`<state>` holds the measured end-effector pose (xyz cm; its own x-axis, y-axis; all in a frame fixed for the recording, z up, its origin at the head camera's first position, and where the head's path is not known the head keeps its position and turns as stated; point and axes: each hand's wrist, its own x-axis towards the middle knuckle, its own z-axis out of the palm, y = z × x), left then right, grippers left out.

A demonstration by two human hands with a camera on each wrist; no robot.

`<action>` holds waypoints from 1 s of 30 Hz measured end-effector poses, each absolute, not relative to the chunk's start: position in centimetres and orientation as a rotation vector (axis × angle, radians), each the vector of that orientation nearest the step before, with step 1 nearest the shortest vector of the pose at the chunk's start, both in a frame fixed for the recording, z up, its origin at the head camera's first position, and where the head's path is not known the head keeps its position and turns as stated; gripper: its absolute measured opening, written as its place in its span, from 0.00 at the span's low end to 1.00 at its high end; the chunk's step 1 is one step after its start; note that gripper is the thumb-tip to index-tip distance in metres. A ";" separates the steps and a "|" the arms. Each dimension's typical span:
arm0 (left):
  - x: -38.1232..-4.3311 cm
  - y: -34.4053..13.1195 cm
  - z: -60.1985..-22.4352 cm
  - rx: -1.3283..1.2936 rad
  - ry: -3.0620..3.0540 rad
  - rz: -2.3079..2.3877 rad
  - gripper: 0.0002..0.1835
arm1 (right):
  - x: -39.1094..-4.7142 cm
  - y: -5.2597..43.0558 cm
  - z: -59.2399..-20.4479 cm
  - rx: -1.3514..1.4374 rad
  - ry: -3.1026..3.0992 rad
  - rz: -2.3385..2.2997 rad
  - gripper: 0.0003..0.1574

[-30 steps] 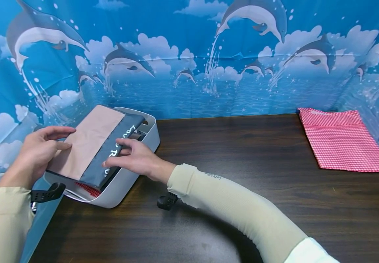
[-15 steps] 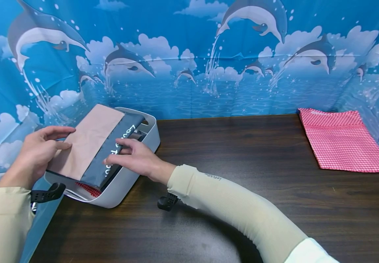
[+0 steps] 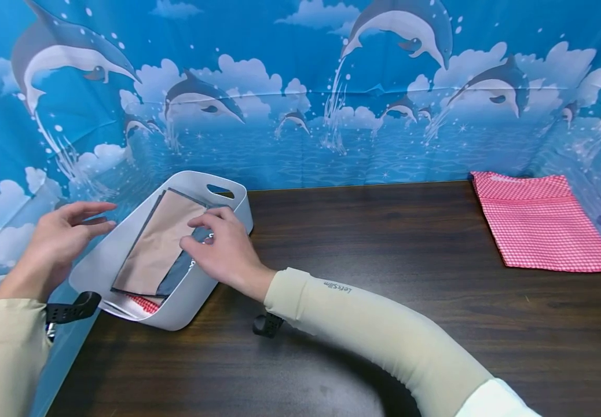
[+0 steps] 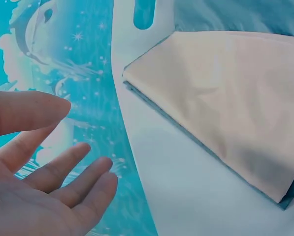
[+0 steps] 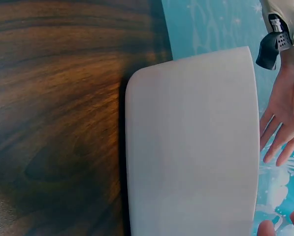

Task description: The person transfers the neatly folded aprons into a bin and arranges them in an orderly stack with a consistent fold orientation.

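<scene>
A folded beige and slate-blue cloth with white lettering lies inside a white plastic bin at the left of the table. Part of a red checked cloth shows beneath it. My left hand hovers just beyond the bin's left side; its fingers are spread and hold nothing, as the left wrist view confirms. Over the bin's right rim my right hand hangs above the folded cloth with loosely bent fingers, covering some of the lettering. Thumb and fingertips stand apart in the right wrist view.
Another red checked cloth, folded flat, lies at the far right of the dark wooden table. A dolphin-print curtain hangs behind and along the left side. The bin has a handle hole at its far end.
The folded cloth has dropped from across the bin's rim down into it. My left hand has let go and spread its fingers. My right hand has shifted slightly right and off the cloth's edge.
</scene>
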<state>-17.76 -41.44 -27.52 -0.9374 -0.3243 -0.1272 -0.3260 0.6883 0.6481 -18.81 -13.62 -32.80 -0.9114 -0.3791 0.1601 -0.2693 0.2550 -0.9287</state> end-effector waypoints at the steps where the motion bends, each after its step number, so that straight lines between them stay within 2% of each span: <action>1: -17.7 -41.4 -27.5 -0.552 2.882 1.108 0.32 | -18.8 -13.6 -32.8 -0.623 2.410 -1.767 0.21; 11: -17.5 -40.0 -27.2 -0.428 2.872 1.119 0.32 | -19.2 -11.9 -33.4 -0.629 2.427 -1.750 0.20; 30: -19.1 -33.7 -27.2 -0.150 2.790 1.025 0.28 | -22.7 -4.4 -36.4 -0.423 2.565 -1.695 0.23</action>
